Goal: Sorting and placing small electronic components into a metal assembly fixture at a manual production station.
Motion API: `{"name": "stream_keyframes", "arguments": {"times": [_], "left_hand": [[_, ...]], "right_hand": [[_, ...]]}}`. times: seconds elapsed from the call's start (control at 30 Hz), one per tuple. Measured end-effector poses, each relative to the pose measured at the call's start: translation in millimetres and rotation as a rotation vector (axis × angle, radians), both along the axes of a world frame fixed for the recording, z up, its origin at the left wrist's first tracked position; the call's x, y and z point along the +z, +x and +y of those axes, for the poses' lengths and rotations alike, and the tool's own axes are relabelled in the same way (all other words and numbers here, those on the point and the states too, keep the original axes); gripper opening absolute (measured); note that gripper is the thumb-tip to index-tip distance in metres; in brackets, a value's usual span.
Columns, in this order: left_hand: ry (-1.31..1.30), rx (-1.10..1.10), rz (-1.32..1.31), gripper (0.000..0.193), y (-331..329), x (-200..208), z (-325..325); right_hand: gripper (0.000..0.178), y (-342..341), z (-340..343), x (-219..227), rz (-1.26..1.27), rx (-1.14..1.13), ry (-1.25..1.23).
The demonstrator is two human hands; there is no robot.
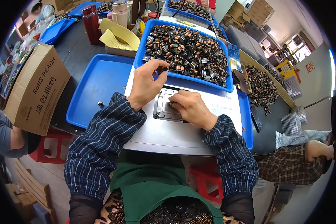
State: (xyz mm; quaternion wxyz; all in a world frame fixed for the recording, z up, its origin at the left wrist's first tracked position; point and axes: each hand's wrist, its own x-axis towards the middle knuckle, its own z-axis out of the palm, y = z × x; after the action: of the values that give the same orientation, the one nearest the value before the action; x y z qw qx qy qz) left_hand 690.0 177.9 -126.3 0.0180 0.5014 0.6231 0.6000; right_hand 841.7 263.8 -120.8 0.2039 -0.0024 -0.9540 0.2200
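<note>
My left hand (pixel 147 84) is raised at the near edge of a blue tray (pixel 139 59). Its thumb and index finger pinch a small dark part, seemingly one of the copper-wound coils (pixel 186 50) heaped in that tray. My right hand (pixel 196 110) rests over a metal fixture plate (pixel 167 111) set in the silver work surface (pixel 156 134). The right fingertips are pressed together at the plate, hiding whatever they hold. Screws and a rectangular recessed area show on the plate.
To the left, a blue tray (pixel 97 80) holds one small coil (pixel 100 103). A cardboard box (pixel 41 89), a red bottle (pixel 91 26) and yellow paper (pixel 119 35) stand around it. More coils (pixel 261 87) lie to the right. A co-worker's arm (pixel 298 160) shows at far right.
</note>
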Motion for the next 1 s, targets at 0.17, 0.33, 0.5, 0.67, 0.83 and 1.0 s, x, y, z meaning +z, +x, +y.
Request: {"name": "stream_keyframes", "arguments": {"times": [0.17, 0.33, 0.5, 0.67, 0.83, 1.0], "left_hand": [[-0.003, -0.037, -0.073, 0.013, -1.6, -1.2, -3.8], [-0.018, -0.122, -0.106, 0.021, 4.6, -8.3, -11.4], [-0.162, -0.205, -0.17, 0.02, 11.4, -7.3, -20.8], [-0.366, -0.245, -0.344, 0.017, 23.5, 4.0, -26.7], [-0.268, -0.239, 0.001, 0.017, 21.9, 0.8, -24.1], [-0.292, -0.229, 0.022, 0.018, 24.7, 2.0, -23.9]], "right_hand": [[0.012, -1.0, 0.2, -3.7, 0.007, 0.005, 0.075], [0.019, 3.3, -6.4, -7.5, 0.066, -0.023, 0.28], [0.012, 4.8, 0.1, -3.3, 0.12, -0.023, 0.042], [0.022, 29.9, 57.5, 26.5, 0.301, -0.168, -1.057], [0.026, 30.4, 95.0, 27.8, 0.418, -0.341, -1.125], [0.024, 10.3, 103.8, 9.0, 0.239, -0.596, 0.067]]}}
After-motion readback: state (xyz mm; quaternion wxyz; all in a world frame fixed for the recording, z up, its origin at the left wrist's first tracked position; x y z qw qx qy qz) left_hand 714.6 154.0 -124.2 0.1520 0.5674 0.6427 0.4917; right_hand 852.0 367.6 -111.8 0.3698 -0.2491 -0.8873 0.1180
